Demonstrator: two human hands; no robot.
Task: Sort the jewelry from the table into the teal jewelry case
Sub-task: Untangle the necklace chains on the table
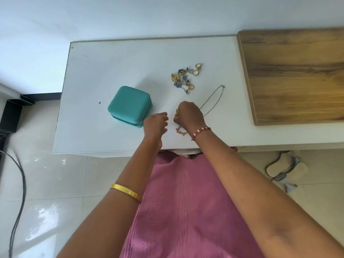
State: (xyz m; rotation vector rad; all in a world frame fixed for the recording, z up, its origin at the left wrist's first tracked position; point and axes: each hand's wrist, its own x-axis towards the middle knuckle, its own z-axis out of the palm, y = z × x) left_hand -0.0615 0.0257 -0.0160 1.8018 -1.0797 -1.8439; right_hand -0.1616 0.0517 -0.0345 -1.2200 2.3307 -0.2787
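Item 1. Teal jewelry case: lid down, apparently zipped, on the white table, left of the hands. Nothing sorted into it as things lie.

Item 2. Loose jewelry pile: rings, earrings and pendants clustered toward the far side of the table, well apart from the case. A thin chain necklace trails to the right of it. A small gold-and-grey piece lies just beside the right wrist.

Item 3. Right hand: curled closed around a small gold item (probably a ring or earring; too small to tell).

Item 4. Left hand: fingers loosely bent, nothing visibly held, between the case and the right hand, close by the case's front corner.

Step in hand, by judgement: first pickup, with the case unopened. The next move calls for opening the lid, likely with the left hand, before the gold item can go in.

Surroundings: wooden board on the right, clear of the work; sandals and a cable on the floor. The closed lid is the only obstacle.
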